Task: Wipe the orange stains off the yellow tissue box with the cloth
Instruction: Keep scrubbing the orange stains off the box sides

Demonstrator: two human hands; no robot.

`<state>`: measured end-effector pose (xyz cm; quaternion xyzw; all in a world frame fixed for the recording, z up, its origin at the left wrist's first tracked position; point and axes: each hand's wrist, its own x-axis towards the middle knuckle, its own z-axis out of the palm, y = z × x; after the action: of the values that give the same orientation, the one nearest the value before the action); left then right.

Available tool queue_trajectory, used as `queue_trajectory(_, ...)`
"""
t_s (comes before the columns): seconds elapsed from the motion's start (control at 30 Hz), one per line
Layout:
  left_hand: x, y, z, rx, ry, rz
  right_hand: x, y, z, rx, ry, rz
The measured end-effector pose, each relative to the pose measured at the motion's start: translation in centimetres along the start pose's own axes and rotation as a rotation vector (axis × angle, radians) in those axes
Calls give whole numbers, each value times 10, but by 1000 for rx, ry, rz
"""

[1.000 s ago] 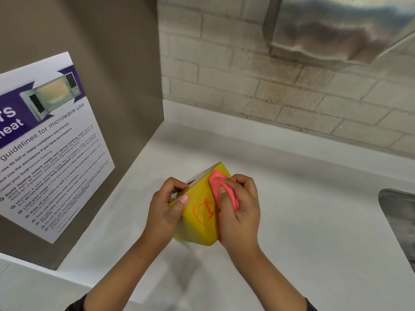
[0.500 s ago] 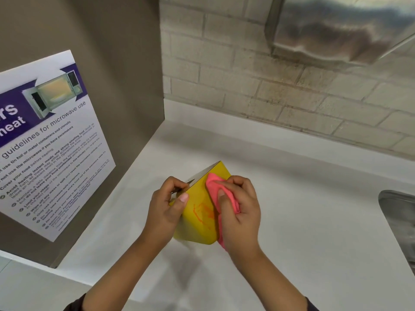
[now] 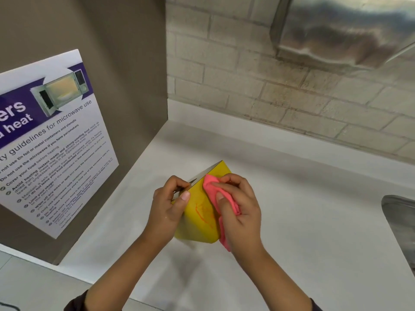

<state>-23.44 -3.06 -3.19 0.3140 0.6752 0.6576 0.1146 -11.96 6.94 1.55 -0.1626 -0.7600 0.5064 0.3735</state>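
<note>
Pressing the soft pink cloth [image 3: 221, 198] with your right hand [image 3: 241, 209], you are rubbing the yellow tissue box [image 3: 198, 223], tilted above the counter [image 3: 292, 221]; your left hand [image 3: 168, 207] is pinching its upper edge. Light, crushable cardboard: brace edges, beside the orange stains [image 3: 202, 213].

Left hand: my left hand [image 3: 168, 206] grips the tilted yellow tissue box [image 3: 197, 223].
Right hand: my right hand [image 3: 239, 207] presses the pink cloth [image 3: 224, 205] on its face.
Stains: orange stains [image 3: 203, 213] showing beside the cloth.
</note>
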Motion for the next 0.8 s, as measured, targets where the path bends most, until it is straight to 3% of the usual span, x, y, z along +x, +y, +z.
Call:
queue_trajectory(0.43,5,1,-1,-111,-33,-12,2,-3,-8,-188,-381,-407)
queue_trajectory(0.8,6,0,0,-62,-11,6,-7,-5,-28,-131,-531,-374)
